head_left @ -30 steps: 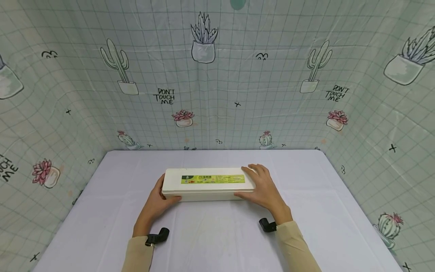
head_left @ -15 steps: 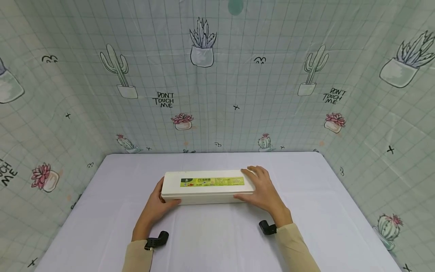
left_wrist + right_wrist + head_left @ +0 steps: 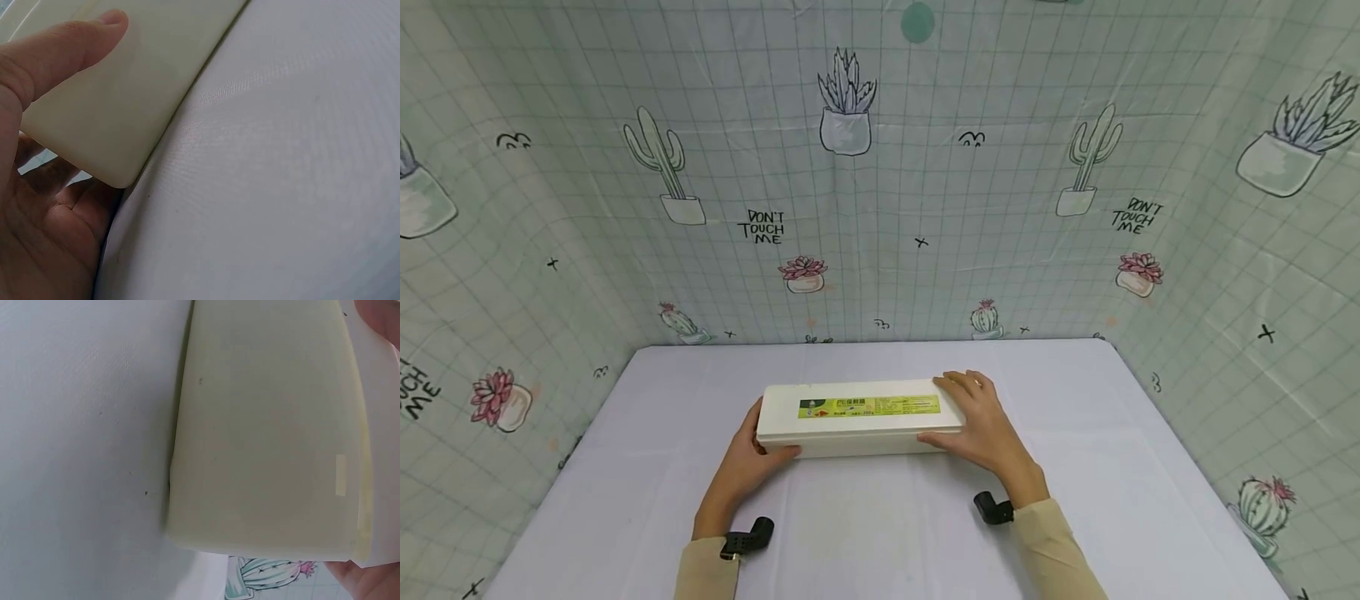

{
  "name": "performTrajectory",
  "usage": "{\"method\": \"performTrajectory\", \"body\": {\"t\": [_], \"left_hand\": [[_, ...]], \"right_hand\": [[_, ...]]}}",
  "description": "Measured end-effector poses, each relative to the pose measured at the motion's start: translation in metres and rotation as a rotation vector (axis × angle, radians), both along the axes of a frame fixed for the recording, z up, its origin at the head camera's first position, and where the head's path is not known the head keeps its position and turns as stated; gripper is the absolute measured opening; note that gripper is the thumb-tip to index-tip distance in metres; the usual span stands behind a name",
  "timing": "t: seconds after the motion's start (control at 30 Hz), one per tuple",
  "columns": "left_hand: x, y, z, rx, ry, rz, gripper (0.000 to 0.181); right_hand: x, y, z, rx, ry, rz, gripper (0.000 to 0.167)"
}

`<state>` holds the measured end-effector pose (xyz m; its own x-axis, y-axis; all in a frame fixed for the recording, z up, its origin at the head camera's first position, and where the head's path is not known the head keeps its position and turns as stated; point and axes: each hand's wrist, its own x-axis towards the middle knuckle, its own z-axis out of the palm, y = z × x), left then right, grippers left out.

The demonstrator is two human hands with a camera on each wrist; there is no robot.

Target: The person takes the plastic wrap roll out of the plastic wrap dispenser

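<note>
A long white cling film box lies crosswise on the table, a yellow-green label on its lid. My left hand grips its left end. In the left wrist view the thumb presses on the box's side, while the other fingers reach round the end, partly hidden. At the right end my right hand holds the box, thumb at the front and fingers over the top towards the back edge. The right wrist view is filled by the box's plain side, with bits of that hand at the right border.
A white cloth covers the table. Behind and on both sides hangs a pale checked curtain printed with cacti and succulents. A black wrist camera sits on the left wrist, another black camera on the right.
The head view has tilted slightly up, so the whole scene sits a little lower in it. Both hands keep their hold, and the box has hardly moved on the table.
</note>
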<state>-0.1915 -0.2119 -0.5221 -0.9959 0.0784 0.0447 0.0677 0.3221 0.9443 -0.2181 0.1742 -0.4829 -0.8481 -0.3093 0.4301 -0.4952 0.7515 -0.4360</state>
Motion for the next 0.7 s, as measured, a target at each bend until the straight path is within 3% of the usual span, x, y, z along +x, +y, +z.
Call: {"method": "performTrajectory", "body": {"t": [0.23,0.47,0.7], "left_hand": [[-0.0014,-0.0008,0.0010,-0.005,0.012,-0.011,0.110],[-0.0016,-0.0021,0.0020,-0.003,0.028,-0.007,0.110],[-0.0026,0.0000,-0.0022,0.035,0.022,-0.022,0.110]], "right_hand": [[-0.0018,-0.0007,-0.0004,0.014,-0.032,-0.009,0.090],[-0.0012,-0.0040,0.0033,0.090,-0.057,-0.021,0.096],[0.0007,-0.0024,0.0011,0.091,-0.031,-0.036,0.096]]}}
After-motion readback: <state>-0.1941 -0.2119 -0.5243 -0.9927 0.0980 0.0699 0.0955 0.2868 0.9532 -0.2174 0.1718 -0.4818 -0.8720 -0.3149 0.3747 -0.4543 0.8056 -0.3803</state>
